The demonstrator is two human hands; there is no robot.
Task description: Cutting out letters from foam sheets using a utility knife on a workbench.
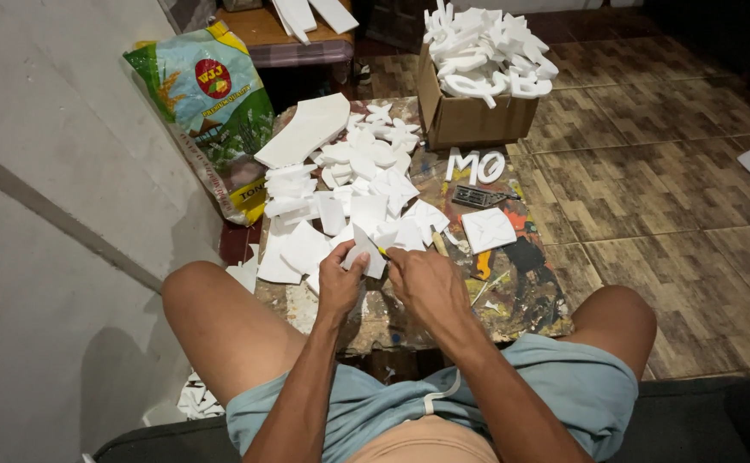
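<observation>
A small white foam piece (pixel 366 250) is pinched in the closed fingers of the left hand (pixel 340 283), just above the paint-stained counter (pixel 521 296). The right hand (pixel 426 283) is curled around something thin at the piece's edge; what it is cannot be told. Trimming is best done with the piece held steady, clear of the foam offcuts (pixel 349 197).

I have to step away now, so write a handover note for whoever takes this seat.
Left hand: holds a small white foam piece over the paint-stained board.
Right hand: closed around a small tool, mostly hidden, at the piece's edge.
Things: foam offcuts piled ahead of the hands; two finished foam letters beside the cardboard box, heaped with more letters.
Done: many letters cut and boxed.
Left: the piece in hand is unfinished; scraps lie loose.
</observation>
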